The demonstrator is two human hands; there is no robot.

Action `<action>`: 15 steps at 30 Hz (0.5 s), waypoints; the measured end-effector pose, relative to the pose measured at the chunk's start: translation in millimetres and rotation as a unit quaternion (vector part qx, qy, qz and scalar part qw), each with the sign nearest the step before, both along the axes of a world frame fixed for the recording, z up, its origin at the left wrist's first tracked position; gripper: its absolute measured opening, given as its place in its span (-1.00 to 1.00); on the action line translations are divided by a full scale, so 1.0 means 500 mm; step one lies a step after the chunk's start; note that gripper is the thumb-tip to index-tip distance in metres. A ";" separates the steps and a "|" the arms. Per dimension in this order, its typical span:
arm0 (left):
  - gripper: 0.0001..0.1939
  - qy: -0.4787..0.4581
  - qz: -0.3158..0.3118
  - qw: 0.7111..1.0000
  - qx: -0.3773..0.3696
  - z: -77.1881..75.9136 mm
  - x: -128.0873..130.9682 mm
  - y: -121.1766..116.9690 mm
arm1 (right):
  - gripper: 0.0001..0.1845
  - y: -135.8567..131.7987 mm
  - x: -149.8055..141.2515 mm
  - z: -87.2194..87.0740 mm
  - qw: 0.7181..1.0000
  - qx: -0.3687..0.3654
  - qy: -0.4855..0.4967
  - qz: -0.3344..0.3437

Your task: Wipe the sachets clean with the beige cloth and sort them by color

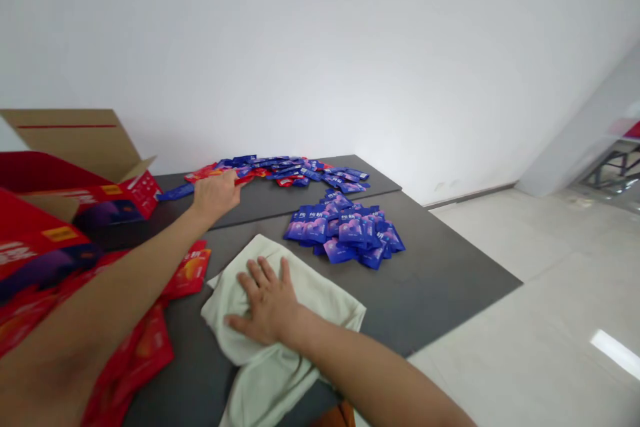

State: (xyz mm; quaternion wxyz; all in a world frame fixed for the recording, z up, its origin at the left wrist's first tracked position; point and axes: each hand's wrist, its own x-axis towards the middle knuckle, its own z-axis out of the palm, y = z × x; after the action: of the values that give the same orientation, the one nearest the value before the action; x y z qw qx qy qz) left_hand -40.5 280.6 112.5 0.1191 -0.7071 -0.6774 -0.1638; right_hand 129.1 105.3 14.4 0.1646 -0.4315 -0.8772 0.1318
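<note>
My right hand (267, 300) lies flat with fingers spread on a pale green cloth (325, 293), pressing it to the dark table. My left hand (216, 195) reaches toward the back of the table, its fingers closed on a red packet (244, 180) that sticks out to the right and is mostly hidden. Just beyond it runs a mixed row of blue and red packets (285, 165) along the wall. A heap of blue-purple packets (345, 227) sits to the right of the cloth. Under my left forearm spread several red packets (193, 273).
Open red-and-blue cardboard boxes (107, 197) with raised flaps crowd the left side. The grey tabletop (440, 273) ends at an edge on the right, above a pale tiled floor (560, 307). A white wall (320, 53) stands behind the table.
</note>
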 end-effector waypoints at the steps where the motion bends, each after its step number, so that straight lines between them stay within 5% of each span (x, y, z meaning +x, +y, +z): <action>1: -0.41 0.010 0.009 1.000 0.019 0.009 0.002 -0.035 | -0.17 0.002 -0.004 -0.006 1.000 0.007 0.003 -0.007; 6: -0.35 0.023 0.033 0.997 0.067 0.020 0.015 -0.223 | -0.12 -0.002 -0.022 -0.017 0.994 0.055 0.008 -0.099; 11: -0.41 -0.161 0.104 0.979 0.066 -0.006 0.006 -0.384 | -0.38 -0.027 -0.019 0.001 0.975 0.088 -0.001 -0.203; 13: -0.49 -0.306 0.099 0.945 0.054 -0.028 -0.007 -0.425 | -0.49 -0.032 -0.007 0.011 0.974 0.086 -0.001 -0.208; 15: -0.50 -0.481 0.079 0.873 0.026 -0.056 -0.017 -0.452 | -0.53 -0.034 0.012 0.020 0.971 0.063 0.015 -0.228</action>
State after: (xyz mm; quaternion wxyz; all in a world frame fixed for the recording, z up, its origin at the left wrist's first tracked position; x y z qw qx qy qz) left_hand -49.2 54.6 84.5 -0.1909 -0.4821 -0.7000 -0.4910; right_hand 135.2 88.4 24.7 0.2302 -0.6070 -0.7595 0.0416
